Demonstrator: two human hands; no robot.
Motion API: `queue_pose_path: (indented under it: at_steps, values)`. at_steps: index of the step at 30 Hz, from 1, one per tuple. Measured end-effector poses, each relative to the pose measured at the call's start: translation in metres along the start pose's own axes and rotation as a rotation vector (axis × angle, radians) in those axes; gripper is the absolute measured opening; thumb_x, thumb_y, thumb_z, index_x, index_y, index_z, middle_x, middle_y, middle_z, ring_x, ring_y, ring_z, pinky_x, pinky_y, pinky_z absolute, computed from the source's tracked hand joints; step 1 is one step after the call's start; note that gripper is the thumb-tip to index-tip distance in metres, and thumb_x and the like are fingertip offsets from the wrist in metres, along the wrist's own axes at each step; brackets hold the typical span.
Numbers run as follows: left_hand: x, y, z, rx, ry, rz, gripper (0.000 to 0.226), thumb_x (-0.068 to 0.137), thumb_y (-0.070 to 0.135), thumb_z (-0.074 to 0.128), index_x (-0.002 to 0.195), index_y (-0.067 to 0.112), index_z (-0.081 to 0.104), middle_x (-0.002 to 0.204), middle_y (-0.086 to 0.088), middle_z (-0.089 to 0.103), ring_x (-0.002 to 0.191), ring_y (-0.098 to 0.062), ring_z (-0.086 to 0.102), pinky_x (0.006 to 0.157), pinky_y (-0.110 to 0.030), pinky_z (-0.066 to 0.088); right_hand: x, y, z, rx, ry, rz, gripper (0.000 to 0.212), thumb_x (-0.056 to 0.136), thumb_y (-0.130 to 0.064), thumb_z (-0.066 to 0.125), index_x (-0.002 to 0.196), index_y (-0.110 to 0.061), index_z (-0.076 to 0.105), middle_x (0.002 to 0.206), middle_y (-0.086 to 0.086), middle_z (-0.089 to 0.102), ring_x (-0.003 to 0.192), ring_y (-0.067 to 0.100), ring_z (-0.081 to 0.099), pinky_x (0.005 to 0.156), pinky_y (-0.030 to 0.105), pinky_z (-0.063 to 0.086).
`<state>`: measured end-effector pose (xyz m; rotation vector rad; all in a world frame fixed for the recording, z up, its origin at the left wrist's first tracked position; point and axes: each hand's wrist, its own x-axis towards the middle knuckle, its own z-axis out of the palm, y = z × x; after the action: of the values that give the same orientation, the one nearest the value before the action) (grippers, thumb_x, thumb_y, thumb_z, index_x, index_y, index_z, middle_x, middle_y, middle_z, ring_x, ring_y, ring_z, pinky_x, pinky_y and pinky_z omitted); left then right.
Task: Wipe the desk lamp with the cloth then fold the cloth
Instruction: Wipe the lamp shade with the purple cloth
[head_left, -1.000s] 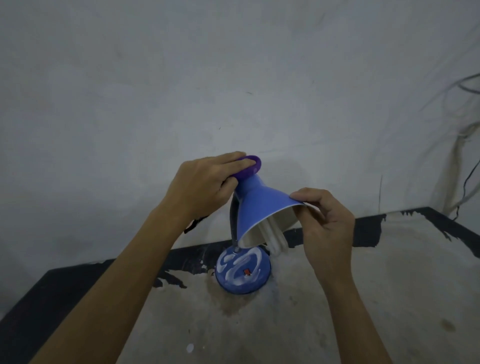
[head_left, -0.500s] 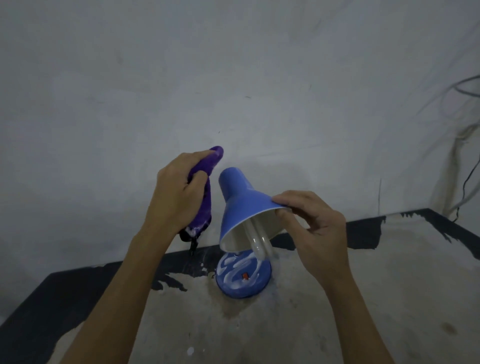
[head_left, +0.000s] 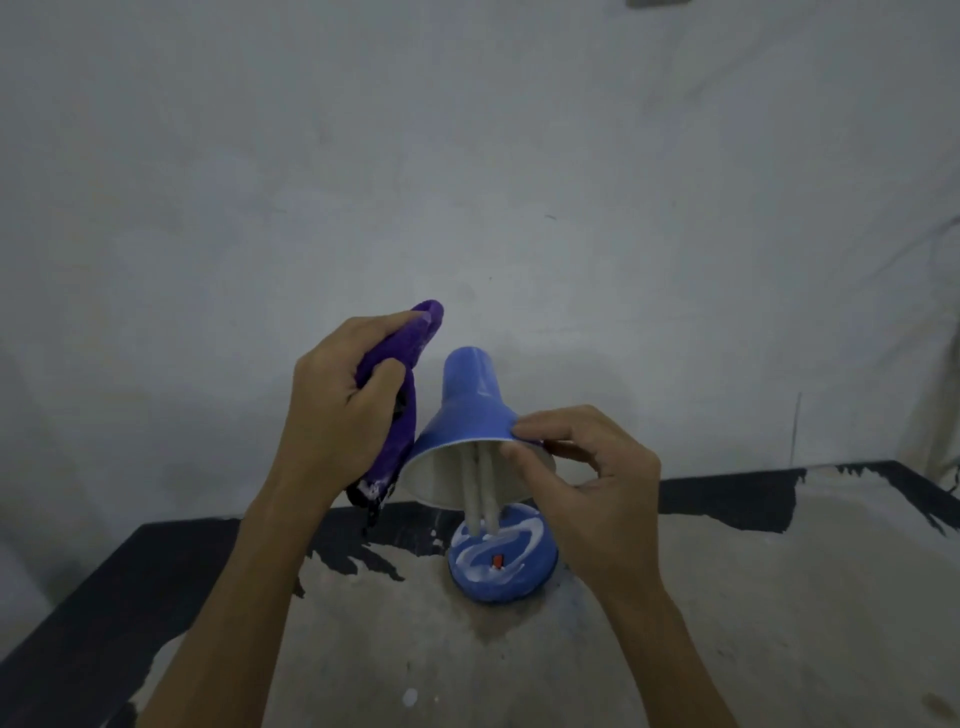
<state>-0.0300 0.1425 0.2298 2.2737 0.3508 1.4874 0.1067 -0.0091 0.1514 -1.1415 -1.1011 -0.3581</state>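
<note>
Purple soft cloth (head_left: 405, 400) bunched in closed left hand (head_left: 337, 410), just left of blue cone-shaded desk lamp (head_left: 470, 410) standing far-centre on table (head_left: 779, 597). Right hand (head_left: 597, 493) pinches shade rim. Shade looks light, thin, slick; bulb fragile, so rim hold seems best.

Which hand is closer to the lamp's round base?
Right. The right hand pinches the shade rim directly above the base; the left hand holds the cloth higher, off left.

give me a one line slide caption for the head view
Left hand grips a bunched purple cloth beside the blue desk lamp while the right hand pinches its shade rim.
</note>
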Motion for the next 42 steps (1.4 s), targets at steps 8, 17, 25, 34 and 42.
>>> queue_pose_path:
  at_steps: [8,17,25,34,42]
  values:
    - [-0.008,0.003,-0.016,-0.059,-0.017,-0.103,0.043,0.084,0.013,0.046,0.118,0.028,0.068,0.102,0.020,0.068,0.084,0.009,0.062,0.069,-0.004,0.043,0.006,-0.003,0.010,-0.229,-0.059,-0.157,0.014,0.083,-0.017,0.081,0.092,-0.008,0.075,0.089,0.004,0.073,0.077,0.015,0.070,0.069,0.025,0.061]
    - [-0.005,0.024,-0.029,-0.329,-0.031,-0.169,0.045,0.081,0.007,0.046,0.106,0.033,0.073,0.078,0.011,0.069,0.063,-0.008,0.059,0.055,-0.017,0.047,0.022,-0.012,-0.009,-0.105,-0.317,-0.030,0.013,0.083,-0.027,0.080,0.087,-0.018,0.072,0.086,-0.011,0.069,0.076,0.012,0.067,0.058,0.024,0.055]
    - [0.004,0.068,-0.003,-0.453,-0.099,-0.267,0.045,0.084,0.016,0.055,0.125,0.028,0.069,0.102,0.007,0.074,0.086,-0.005,0.069,0.069,-0.017,0.055,0.055,-0.061,-0.008,0.242,-0.142,0.081,0.034,0.085,-0.042,0.067,0.111,-0.019,0.064,0.090,-0.003,0.069,0.080,0.021,0.070,0.056,0.041,0.060]
    - [-0.002,0.085,0.027,-0.490,-0.414,-0.463,0.032,0.100,0.054,0.046,0.112,0.037,0.070,0.108,0.009,0.076,0.097,-0.009,0.073,0.087,-0.034,0.062,0.058,-0.051,-0.035,0.003,-0.256,0.185,0.029,0.086,-0.025,0.074,0.110,-0.034,0.063,0.096,-0.017,0.069,0.084,0.007,0.069,0.062,0.019,0.057]
    - [-0.007,0.077,0.043,-0.424,-0.355,-0.408,0.039,0.101,0.021,0.060,0.140,0.024,0.060,0.137,0.002,0.059,0.096,-0.012,0.074,0.085,-0.036,0.063,0.052,-0.030,-0.042,-0.097,-0.176,0.166,0.040,0.096,-0.007,0.047,0.126,-0.033,0.052,0.105,-0.013,0.068,0.083,0.009,0.069,0.066,0.025,0.060]
